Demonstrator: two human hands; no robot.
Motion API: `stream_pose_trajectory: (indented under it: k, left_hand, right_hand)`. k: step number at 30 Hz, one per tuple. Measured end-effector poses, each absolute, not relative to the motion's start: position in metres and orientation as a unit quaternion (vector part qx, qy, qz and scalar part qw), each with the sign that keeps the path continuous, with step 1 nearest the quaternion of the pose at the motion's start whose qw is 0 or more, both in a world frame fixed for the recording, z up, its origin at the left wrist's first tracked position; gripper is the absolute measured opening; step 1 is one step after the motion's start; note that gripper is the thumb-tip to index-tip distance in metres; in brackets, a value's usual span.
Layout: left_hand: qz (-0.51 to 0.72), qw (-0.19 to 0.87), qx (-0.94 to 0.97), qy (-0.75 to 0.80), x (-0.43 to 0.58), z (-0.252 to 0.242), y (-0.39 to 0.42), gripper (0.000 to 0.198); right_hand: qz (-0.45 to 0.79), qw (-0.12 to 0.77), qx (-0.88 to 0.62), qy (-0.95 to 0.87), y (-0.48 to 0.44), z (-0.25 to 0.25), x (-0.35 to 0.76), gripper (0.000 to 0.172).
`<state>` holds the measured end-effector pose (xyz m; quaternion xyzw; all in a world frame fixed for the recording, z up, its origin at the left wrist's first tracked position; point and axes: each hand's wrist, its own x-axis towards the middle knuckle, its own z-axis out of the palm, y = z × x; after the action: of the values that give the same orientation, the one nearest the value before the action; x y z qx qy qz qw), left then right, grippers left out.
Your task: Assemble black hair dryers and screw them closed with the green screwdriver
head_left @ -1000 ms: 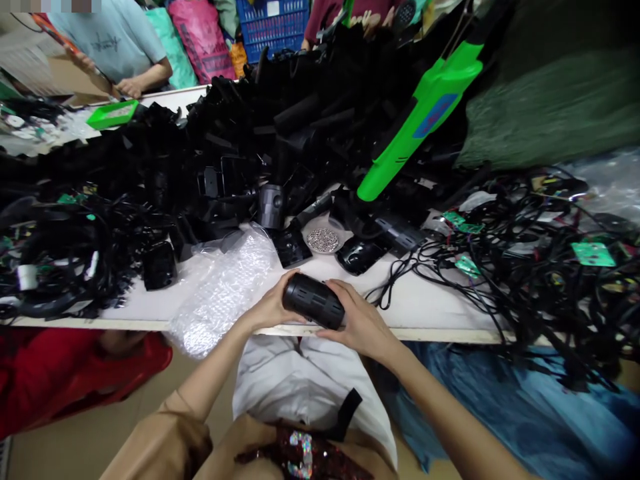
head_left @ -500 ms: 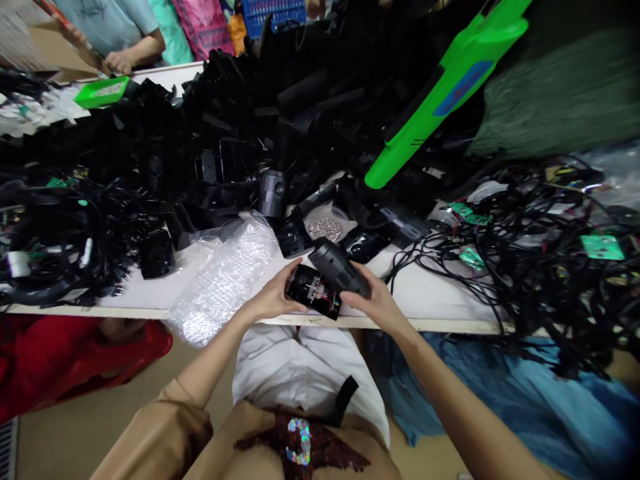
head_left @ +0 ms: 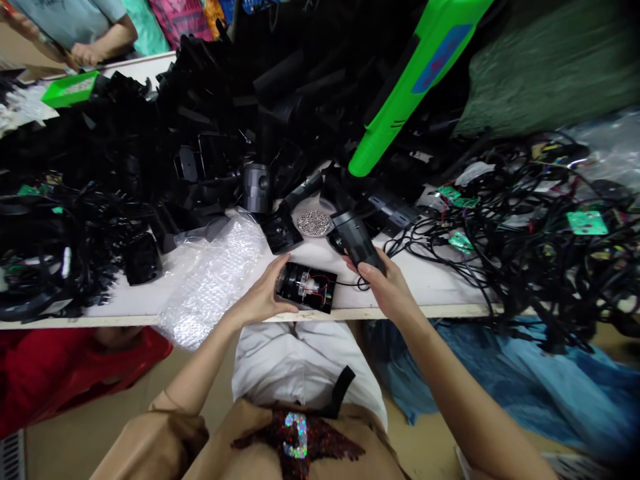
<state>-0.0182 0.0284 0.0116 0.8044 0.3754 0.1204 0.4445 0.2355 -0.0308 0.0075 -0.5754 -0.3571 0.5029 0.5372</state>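
My left hand (head_left: 265,293) grips the left end of a black open housing (head_left: 313,288) lying at the table's front edge, thumb and fingers on opposite sides. Inside the housing show a motor-like part, a white piece and red wires. In my right hand (head_left: 387,280) is a dark grey cylindrical casing (head_left: 357,240), tilted with its far end up and to the left. A thin black cable (head_left: 353,285) runs from the housing toward the right hand. Just beyond lies a round dish of small metal screws (head_left: 314,223).
Bubble wrap (head_left: 215,280) lies left of my hands. Black plastic parts heap up behind, with a dark cylinder (head_left: 257,189) standing there. A green tool-like object (head_left: 400,100) hangs overhead. Cables and green circuit boards (head_left: 587,223) pile at right. Another person's hand (head_left: 87,53) is at upper left.
My right hand has moved the grey casing right, away from above the open housing, uncovering its inside and the cable. My left hand stays on the housing; the view has shifted slightly.
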Motion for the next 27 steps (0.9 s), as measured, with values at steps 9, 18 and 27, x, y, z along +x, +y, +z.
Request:
stream_pose_trajectory:
  k: [9,18,27]
  left_hand:
    - [0.123,0.493,0.777,0.371,-0.019,0.016,0.032,0.116]
    - [0.138,0.551,0.739,0.362,-0.024,0.010,0.036,0.115]
    - [0.148,0.562,0.732,0.356,-0.028,0.001,0.036,0.122]
  right_hand:
    - [0.379,0.435,-0.630,-0.519,-0.044,0.032,0.231,0.066]
    - [0.242,0.255,-0.591,-0.726,-0.045,0.024,0.204,0.069]
    - [0.219,0.219,-0.567,-0.763,-0.041,0.014,0.202,0.067]
